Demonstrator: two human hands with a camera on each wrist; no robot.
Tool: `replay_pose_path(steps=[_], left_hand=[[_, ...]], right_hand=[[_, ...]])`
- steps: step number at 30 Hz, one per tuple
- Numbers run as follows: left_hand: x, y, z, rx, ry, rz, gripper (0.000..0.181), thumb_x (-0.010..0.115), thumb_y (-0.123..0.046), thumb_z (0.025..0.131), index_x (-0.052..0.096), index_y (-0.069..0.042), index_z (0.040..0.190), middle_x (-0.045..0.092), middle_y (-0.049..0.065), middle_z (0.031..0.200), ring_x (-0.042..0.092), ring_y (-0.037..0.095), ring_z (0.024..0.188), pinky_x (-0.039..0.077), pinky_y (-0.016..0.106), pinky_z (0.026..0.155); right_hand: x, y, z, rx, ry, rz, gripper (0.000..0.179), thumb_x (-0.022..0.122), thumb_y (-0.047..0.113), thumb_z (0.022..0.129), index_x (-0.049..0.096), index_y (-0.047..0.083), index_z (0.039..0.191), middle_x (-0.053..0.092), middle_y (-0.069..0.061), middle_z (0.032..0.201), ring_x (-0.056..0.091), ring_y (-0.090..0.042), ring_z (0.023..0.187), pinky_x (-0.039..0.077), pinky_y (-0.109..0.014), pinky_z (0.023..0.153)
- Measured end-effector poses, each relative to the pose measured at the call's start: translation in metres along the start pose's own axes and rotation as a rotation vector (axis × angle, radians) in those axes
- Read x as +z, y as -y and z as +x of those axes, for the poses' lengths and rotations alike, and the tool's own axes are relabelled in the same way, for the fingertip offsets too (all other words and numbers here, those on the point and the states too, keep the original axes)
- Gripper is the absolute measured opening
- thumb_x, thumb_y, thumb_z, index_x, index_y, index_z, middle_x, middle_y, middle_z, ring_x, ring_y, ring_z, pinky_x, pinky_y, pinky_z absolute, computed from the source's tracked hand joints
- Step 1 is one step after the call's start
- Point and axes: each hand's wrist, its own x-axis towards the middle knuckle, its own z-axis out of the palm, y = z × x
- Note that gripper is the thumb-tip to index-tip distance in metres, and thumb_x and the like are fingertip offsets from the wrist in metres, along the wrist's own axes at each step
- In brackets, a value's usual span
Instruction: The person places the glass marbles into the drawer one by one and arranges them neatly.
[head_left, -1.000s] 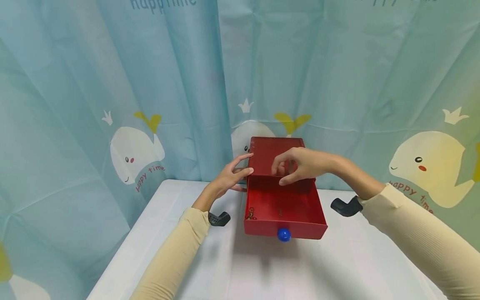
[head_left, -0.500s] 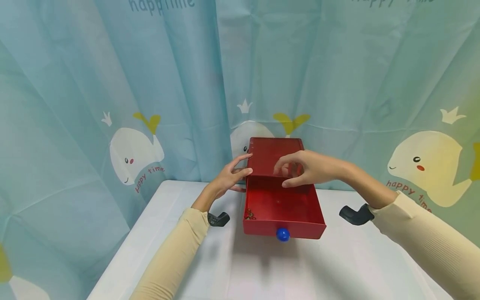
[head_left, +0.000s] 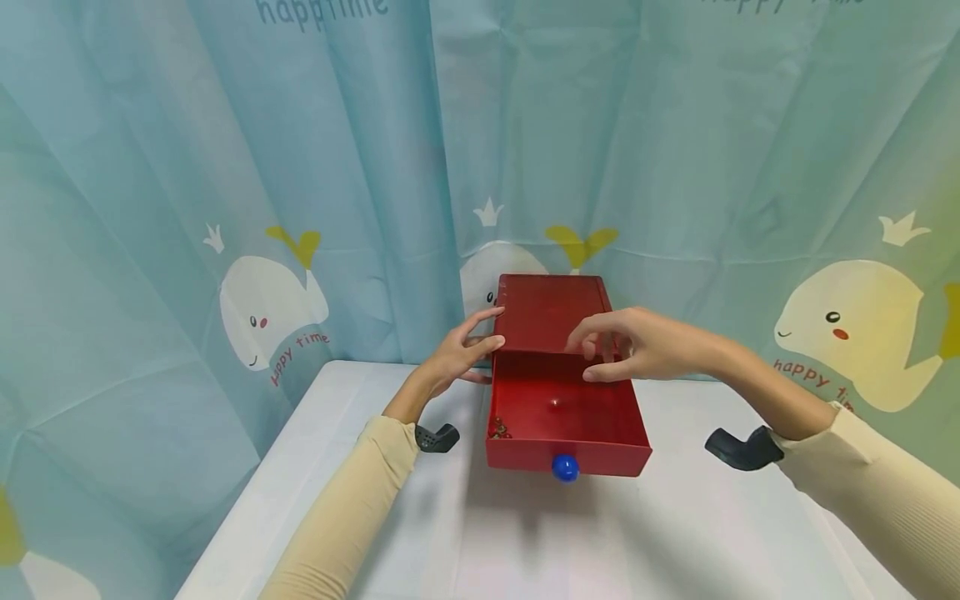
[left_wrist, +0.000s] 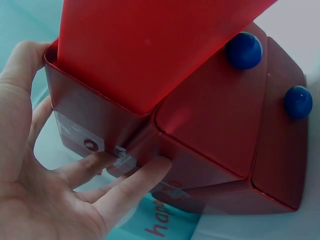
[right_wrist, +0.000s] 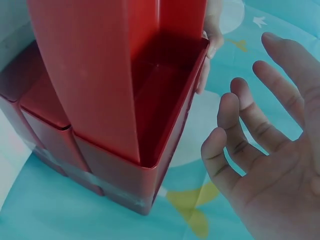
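A red drawer cabinet (head_left: 551,310) stands on the white table, its top drawer (head_left: 600,417) pulled out towards me. This drawer has a blue round knob (head_left: 566,467). A small clump of brownish-green trinkets (head_left: 498,428) lies in its front left corner; their kind is too small to tell. My left hand (head_left: 459,354) spreads along the cabinet's left side, with fingers and thumb touching it in the left wrist view. My right hand (head_left: 645,343) hovers over the cabinet's front right part, fingers loosely bent and holding nothing. In the right wrist view, my right palm (right_wrist: 275,175) is apart from the cabinet.
Below the top drawer, the left wrist view shows two closed drawers with blue knobs (left_wrist: 244,50). A light blue curtain (head_left: 375,167) with whale prints hangs right behind the cabinet. The white table (head_left: 540,542) extends to both sides and in front.
My right hand has drifted right and slightly towards me, away from the middle of the cabinet top. The left hand and the pulled-out drawer stay nearly in place.
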Motion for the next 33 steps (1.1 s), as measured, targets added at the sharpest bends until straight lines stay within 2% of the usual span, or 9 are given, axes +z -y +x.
replay_pose_path(steps=[10, 17, 26, 33], left_hand=[[0.0, 0.0, -0.001, 0.003, 0.006, 0.0, 0.058, 0.065, -0.033, 0.1, 0.043, -0.04, 0.154, 0.055, 0.016, 0.145, 0.058, 0.04, 0.128, 0.059, 0.054, 0.086], [0.0, 0.0, -0.001, 0.007, 0.004, 0.006, 0.059, 0.065, -0.034, 0.1, 0.043, -0.039, 0.154, 0.055, 0.016, 0.146, 0.059, 0.038, 0.127, 0.06, 0.053, 0.086], [0.001, 0.0, -0.001, 0.005, 0.003, 0.005, 0.058, 0.065, -0.033, 0.1, 0.043, -0.039, 0.154, 0.054, 0.016, 0.147, 0.059, 0.038, 0.127, 0.059, 0.054, 0.086], [0.001, -0.001, 0.0, 0.001, 0.002, 0.004, 0.059, 0.065, -0.034, 0.1, 0.043, -0.039, 0.154, 0.054, 0.016, 0.147, 0.058, 0.037, 0.128, 0.06, 0.053, 0.086]], right_hand=[[0.004, -0.003, -0.017, -0.05, -0.027, 0.006, 0.031, 0.077, 0.028, 0.094, 0.069, 0.019, 0.123, 0.063, 0.007, 0.097, 0.063, -0.013, 0.084, 0.056, -0.029, 0.069], [0.008, -0.003, -0.027, -0.054, -0.055, 0.038, 0.029, 0.077, 0.025, 0.094, 0.069, 0.019, 0.12, 0.063, 0.008, 0.099, 0.062, -0.013, 0.086, 0.056, -0.028, 0.067], [0.016, 0.001, -0.041, -0.097, -0.139, 0.062, 0.036, 0.078, 0.018, 0.093, 0.067, 0.019, 0.127, 0.066, 0.004, 0.101, 0.065, -0.01, 0.084, 0.057, -0.027, 0.068], [0.023, 0.008, -0.053, -0.124, -0.213, 0.066, 0.043, 0.079, 0.017, 0.091, 0.064, 0.027, 0.13, 0.066, 0.004, 0.102, 0.063, -0.009, 0.091, 0.058, -0.027, 0.071]])
